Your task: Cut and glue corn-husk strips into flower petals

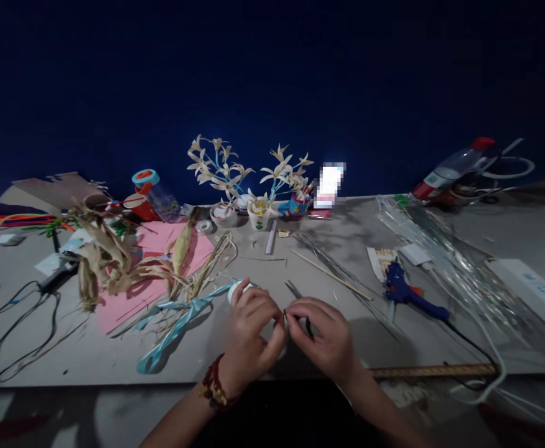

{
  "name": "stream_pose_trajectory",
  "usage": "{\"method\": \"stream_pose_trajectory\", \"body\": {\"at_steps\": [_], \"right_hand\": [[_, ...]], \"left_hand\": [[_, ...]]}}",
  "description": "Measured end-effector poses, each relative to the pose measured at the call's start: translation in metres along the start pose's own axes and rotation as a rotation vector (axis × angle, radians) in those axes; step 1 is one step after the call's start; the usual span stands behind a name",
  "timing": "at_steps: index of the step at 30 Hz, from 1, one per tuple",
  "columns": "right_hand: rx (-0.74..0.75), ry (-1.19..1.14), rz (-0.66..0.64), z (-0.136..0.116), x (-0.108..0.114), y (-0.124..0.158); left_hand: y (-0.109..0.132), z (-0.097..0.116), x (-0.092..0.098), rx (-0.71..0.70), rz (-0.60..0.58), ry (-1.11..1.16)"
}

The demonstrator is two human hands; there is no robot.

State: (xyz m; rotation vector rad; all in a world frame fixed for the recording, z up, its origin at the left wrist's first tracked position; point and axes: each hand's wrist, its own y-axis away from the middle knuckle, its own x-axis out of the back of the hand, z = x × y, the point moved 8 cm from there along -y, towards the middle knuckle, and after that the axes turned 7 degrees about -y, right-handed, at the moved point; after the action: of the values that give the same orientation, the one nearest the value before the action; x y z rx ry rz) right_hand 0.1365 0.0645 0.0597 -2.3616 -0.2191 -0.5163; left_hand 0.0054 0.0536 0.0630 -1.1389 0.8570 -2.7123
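Over the table [99, 366], left hand [250, 326], right hand [327, 335]: fingers [302, 307] pinched, hold unclear; bottle [459, 167] label [435, 180] blurred.

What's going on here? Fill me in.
A person brings the left hand and right hand together near the front of a grey table, fingertips almost meeting; anything between them is too small to make out. Dark metal scissors show beside the right hand. A light-blue crinkled ribbon lies left of the hands, a dark-blue glue gun to their right. Cream-petalled flowers stand at the back.
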Motion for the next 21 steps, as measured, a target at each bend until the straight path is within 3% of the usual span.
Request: {"method": "stream_pose_trajectory", "body": {"at_steps": [4,7,11,16,21], "right_hand": [[0.06,0.092,-0.03,-0.001,-0.004,0.0],[0.083,0.175,0.017,0.004,0.006,0.001],[-0.053,0.206,0.14,0.019,0.03,0.003],[-0.07,0.054,-0.059,0.009,0.01,0.0],[0.007,0.111,-0.139,0.0,-0.008,-0.004]], "left_hand": [[0.002,-0.003,-0.001,0.029,-0.004,0.009],[0.003,-0.005,0.0,0.042,-0.009,0.022],[0.005,-0.009,0.004,0.047,0.007,0.027],[0.005,-0.009,-0.001,0.047,-0.043,0.007],[0.005,-0.011,-0.003,0.041,-0.039,0.008]]}}
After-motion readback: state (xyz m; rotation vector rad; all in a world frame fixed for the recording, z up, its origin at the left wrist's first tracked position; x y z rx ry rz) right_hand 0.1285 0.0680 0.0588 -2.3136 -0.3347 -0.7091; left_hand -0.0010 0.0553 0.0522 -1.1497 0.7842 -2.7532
